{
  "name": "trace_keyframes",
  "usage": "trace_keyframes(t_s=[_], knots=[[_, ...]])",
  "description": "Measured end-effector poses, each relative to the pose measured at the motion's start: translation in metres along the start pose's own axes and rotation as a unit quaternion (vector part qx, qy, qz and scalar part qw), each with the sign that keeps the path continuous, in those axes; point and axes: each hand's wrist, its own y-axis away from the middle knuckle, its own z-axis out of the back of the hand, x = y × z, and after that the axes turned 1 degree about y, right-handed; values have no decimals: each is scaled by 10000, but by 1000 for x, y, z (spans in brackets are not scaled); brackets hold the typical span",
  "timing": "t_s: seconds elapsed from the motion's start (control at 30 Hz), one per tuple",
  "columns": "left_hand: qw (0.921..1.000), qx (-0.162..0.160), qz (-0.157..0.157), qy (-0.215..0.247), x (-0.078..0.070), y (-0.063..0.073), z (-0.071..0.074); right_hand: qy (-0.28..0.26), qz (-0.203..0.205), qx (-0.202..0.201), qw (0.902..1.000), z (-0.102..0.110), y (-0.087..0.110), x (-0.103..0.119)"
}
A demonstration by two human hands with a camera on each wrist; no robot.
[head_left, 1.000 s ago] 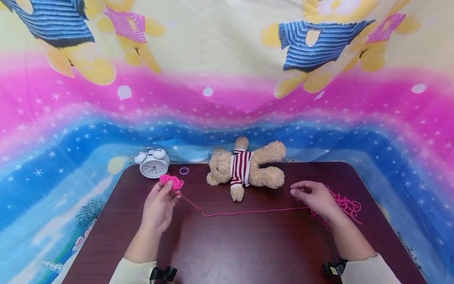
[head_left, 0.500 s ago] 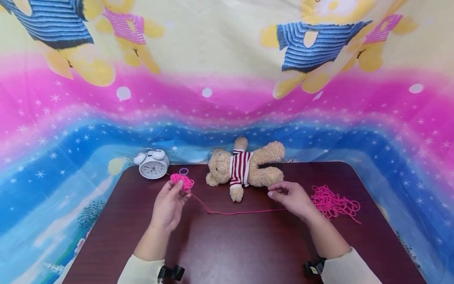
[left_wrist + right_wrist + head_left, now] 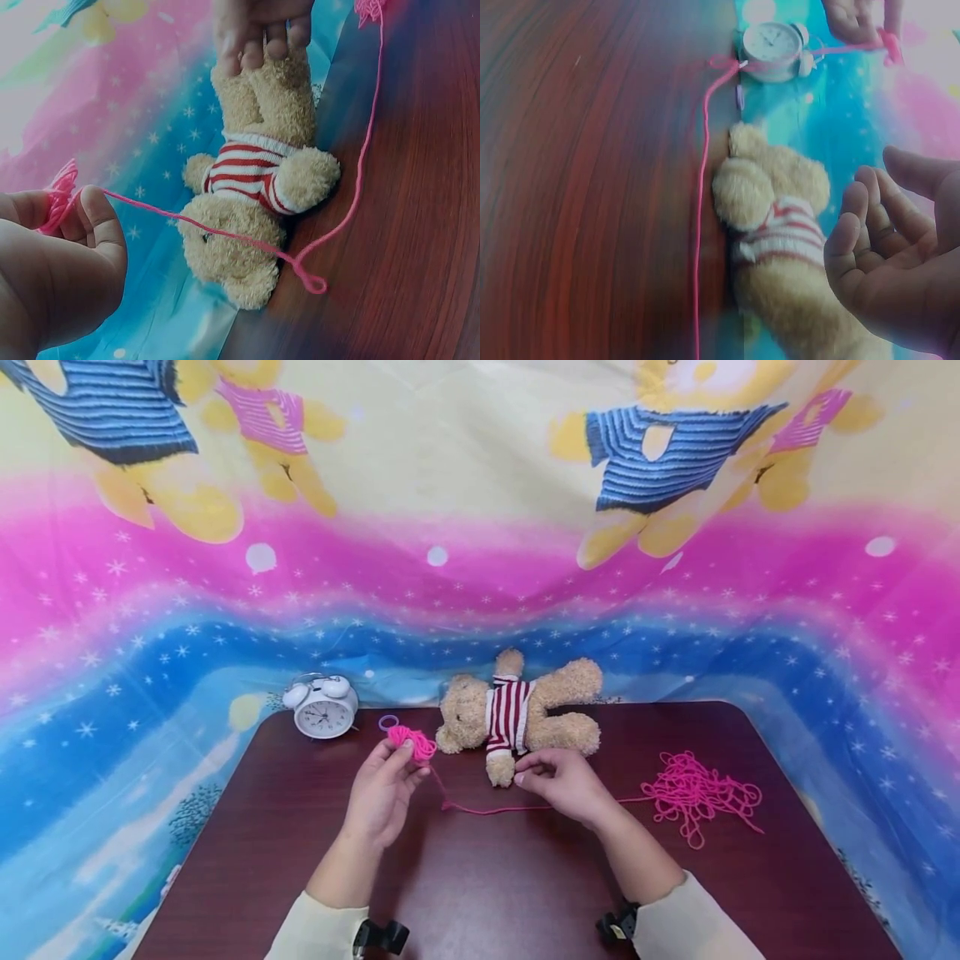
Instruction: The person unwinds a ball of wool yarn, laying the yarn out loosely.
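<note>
Between the thumb and fingers of my left hand [image 3: 381,795] is a small wound bundle of pink yarn [image 3: 414,744], raised over the table. From it a single strand [image 3: 491,812] hangs down and runs right across the tabletop to a loose tangle of the same yarn [image 3: 701,795]. My right hand [image 3: 567,785] hovers in front of the teddy bear [image 3: 512,714], fingertips close to the bear's paw in the head view. In the right wrist view, the fingers of this hand [image 3: 900,262] are loosely bent with nothing between them, and the strand lies apart from it.
The bear, in a red-and-white striped top, lies on its back along the table's far edge. A white alarm clock [image 3: 324,710] stands at the back left, with a purple ring [image 3: 388,722] beside it. Behind the dark wooden table [image 3: 480,893] hangs a printed cloth [image 3: 465,568].
My right hand has moved left, from beside the yarn tangle to in front of the bear. My left hand, with the yarn bundle, has shifted right, away from the clock.
</note>
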Motion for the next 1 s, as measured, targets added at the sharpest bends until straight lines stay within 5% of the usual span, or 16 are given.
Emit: trace_keyframes(t_s=[0.63, 1.0], knots=[[9988, 470, 103, 80, 13, 4, -28, -336, 510, 421, 9972, -46, -16, 30], [9987, 506, 21, 60, 12, 7, -24, -81, 615, 435, 9971, -54, -18, 39]])
